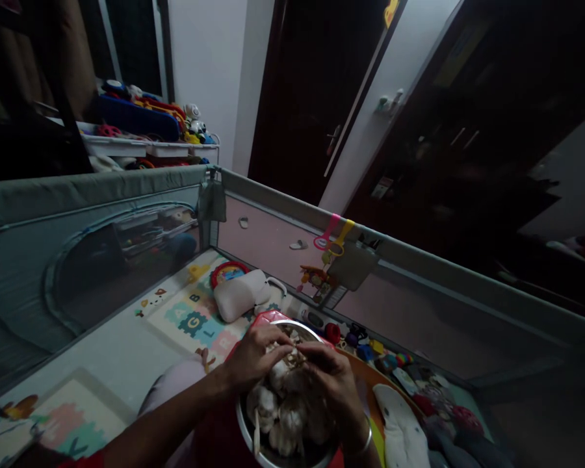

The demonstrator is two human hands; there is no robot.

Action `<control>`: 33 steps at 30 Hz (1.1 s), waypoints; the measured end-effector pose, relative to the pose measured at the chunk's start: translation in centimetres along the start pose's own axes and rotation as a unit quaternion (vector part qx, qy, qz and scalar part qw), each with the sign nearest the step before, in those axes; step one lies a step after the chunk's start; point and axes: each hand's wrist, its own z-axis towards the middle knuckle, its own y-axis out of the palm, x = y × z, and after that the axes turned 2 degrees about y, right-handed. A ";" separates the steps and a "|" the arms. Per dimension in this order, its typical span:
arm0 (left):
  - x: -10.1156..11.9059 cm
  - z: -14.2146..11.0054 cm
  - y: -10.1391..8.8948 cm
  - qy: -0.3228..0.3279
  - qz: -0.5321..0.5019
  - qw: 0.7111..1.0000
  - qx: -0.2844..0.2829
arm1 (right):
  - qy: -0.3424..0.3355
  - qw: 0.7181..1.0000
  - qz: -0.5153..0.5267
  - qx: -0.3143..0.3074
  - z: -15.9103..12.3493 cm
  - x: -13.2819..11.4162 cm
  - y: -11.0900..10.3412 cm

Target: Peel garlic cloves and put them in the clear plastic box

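Note:
A metal bowl (244, 429) full of garlic bulbs (292, 416) stands low in front of me. Over its far half, my left hand (259, 354) and my right hand (335, 382) meet, both with bent fingers. Between their fingertips is a pale piece of garlic (292, 357) with papery skin, partly covered by the fingers. The thumbs and index fingers of both hands close on it from either side. Loose skins lie at the far side of the bowl, which rests on something red (269, 317).
I am inside a playpen with a fabric rail (283, 198) and mesh walls. A white cylindrical object (238, 296) lies on the alphabet mat (170, 331). Several toys (365, 351) line the right wall. A white polka-dot cloth item (400, 429) lies right of the bowl.

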 end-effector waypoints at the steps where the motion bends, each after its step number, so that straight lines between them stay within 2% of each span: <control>1: 0.3 -0.2 0.4 0.004 -0.009 1.000 -0.007 | 0.005 1.000 0.007 -0.007 0.0 -0.1 -0.1; 4: 0.4 -0.3 1.2 0.033 -0.007 0.999 0.009 | 0.015 1.000 0.005 -0.022 0.2 -0.1 -0.5; 8: 0.2 0.1 1.7 0.074 -0.005 0.997 0.019 | -0.008 1.000 -0.016 -0.021 0.8 -0.2 -0.9; 13: 0.2 1.4 1.8 0.095 0.013 0.995 0.015 | 0.022 0.999 0.014 0.033 1.3 0.0 -1.2; 18: -0.4 1.9 2.3 0.115 0.046 0.992 -0.031 | 0.046 0.993 0.067 0.085 1.2 1.1 -1.4; 21: -0.8 1.6 2.7 0.157 0.084 0.983 -0.051 | 0.048 0.992 0.078 0.092 0.8 1.6 -1.7; 26: -0.7 1.1 3.1 0.214 0.173 0.960 -0.045 | 0.051 0.993 0.035 0.096 0.2 1.5 -2.1; 33: 0.3 1.3 3.1 0.243 0.211 0.946 -0.038 | 0.022 0.992 0.034 0.117 0.0 1.5 -2.0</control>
